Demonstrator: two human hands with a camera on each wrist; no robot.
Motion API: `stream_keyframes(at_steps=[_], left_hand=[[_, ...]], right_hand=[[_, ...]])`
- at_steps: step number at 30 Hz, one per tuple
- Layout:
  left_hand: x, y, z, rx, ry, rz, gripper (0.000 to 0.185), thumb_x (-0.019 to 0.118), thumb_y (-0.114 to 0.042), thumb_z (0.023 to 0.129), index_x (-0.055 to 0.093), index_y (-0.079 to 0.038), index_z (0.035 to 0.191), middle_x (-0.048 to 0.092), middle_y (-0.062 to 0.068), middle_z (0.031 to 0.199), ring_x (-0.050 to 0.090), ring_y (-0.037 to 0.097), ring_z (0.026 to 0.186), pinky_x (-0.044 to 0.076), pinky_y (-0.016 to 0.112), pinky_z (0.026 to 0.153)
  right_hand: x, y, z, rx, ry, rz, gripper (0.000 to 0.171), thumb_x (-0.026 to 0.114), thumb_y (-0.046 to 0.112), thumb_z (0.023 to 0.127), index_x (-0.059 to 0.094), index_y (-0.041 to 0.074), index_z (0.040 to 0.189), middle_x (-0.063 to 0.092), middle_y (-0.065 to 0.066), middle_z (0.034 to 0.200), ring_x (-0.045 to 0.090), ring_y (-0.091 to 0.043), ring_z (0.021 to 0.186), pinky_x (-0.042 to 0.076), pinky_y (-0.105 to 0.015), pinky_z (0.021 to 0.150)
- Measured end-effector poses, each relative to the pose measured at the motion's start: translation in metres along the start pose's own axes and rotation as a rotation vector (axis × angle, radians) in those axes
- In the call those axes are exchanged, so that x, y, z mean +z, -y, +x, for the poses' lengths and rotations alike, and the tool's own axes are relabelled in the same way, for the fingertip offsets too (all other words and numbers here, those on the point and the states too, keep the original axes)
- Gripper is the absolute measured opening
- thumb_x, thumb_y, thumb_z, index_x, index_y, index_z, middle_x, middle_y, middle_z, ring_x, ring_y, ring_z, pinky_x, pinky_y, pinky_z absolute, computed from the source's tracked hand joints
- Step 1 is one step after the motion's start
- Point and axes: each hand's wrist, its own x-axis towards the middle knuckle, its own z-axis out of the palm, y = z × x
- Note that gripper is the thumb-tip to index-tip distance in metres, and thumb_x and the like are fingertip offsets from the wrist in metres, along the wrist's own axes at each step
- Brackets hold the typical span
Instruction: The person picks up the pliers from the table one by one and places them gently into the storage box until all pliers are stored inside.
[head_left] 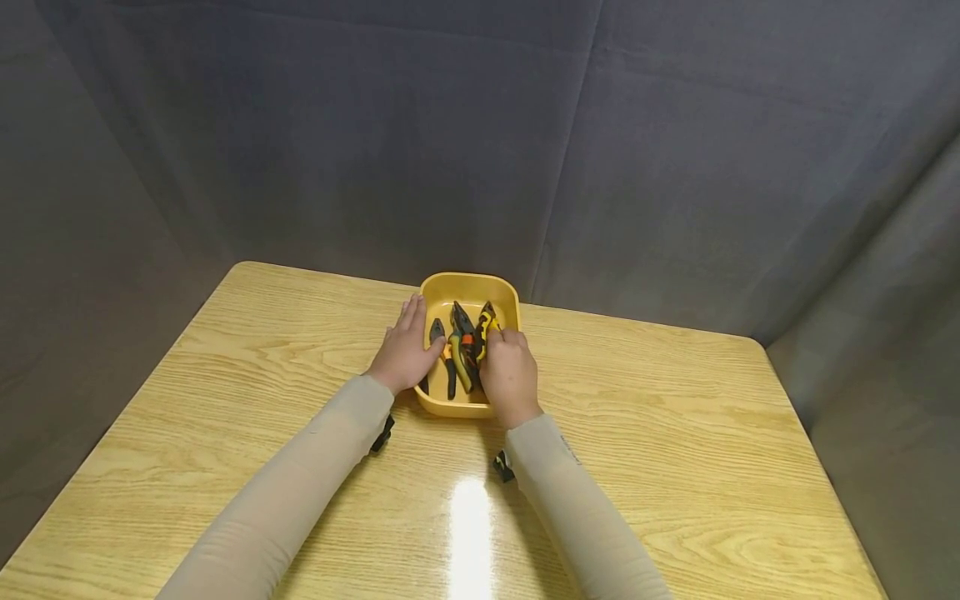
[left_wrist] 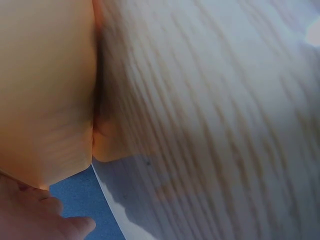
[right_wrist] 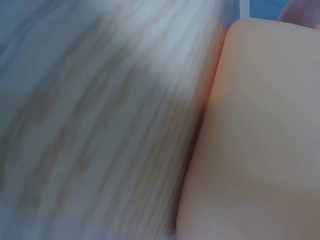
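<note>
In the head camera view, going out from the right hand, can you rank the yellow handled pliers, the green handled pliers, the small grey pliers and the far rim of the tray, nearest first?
1. Yellow handled pliers: under the right hand, fingers curled on them.
2. Green handled pliers: just left, mid-tray.
3. Small grey pliers: further left, beside the left hand.
4. Far rim of the tray: at the back, beyond all the tools.

- No text, label, brand, number or sign could be read in any view.
- The tray (head_left: pixel 470 287), the pliers (head_left: pixel 459 350) in it and the desk (head_left: pixel 675 433) showed no legible marks.
- Both wrist views were blurred.
</note>
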Motion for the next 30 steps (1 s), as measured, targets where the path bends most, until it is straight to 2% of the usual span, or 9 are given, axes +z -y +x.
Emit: stream_keyframes(at_steps=[7,13,23,30], left_hand=[[-0.0001,-0.0015,0.0004,0.002,-0.002,-0.003,0.08,0.048,-0.037,0.107,0.002,-0.003,0.163,0.002,0.015,0.17,0.003,0.033,0.156,0.014,0.061,0.121],[-0.0007,-0.0025,0.0001,0.011,-0.002,0.004,0.08,0.049,-0.034,0.106,0.002,-0.001,0.162,0.001,0.017,0.17,0.003,0.035,0.156,0.014,0.063,0.12],[-0.0029,-0.0037,-0.001,0.004,0.008,0.018,0.079,0.048,-0.034,0.107,0.002,-0.002,0.162,0.001,0.016,0.17,0.003,0.033,0.156,0.015,0.062,0.12],[-0.0013,-0.0015,-0.0002,-0.011,0.008,0.069,0.078,0.046,-0.038,0.106,0.003,-0.004,0.163,0.002,0.013,0.17,0.003,0.031,0.156,0.008,0.061,0.122]], right_hand=[[-0.0006,-0.0001,0.0,0.02,0.003,0.014,0.023,0.076,-0.001,0.083,0.069,-0.005,0.104,0.067,-0.016,0.096,0.063,-0.032,0.094,0.058,-0.042,0.077],[-0.0014,-0.0011,-0.0005,0.03,0.0,0.038,0.024,0.073,-0.004,0.083,0.068,-0.005,0.106,0.066,-0.017,0.1,0.062,-0.032,0.095,0.058,-0.042,0.077],[-0.0015,-0.0025,-0.0004,0.019,-0.027,0.133,0.027,0.068,-0.011,0.083,0.067,-0.002,0.109,0.064,-0.017,0.106,0.062,-0.034,0.101,0.055,-0.043,0.087],[0.0002,-0.0044,-0.0002,0.0,-0.034,0.157,0.036,0.068,-0.015,0.076,0.069,-0.001,0.109,0.064,-0.015,0.109,0.06,-0.033,0.102,0.052,-0.043,0.091]])
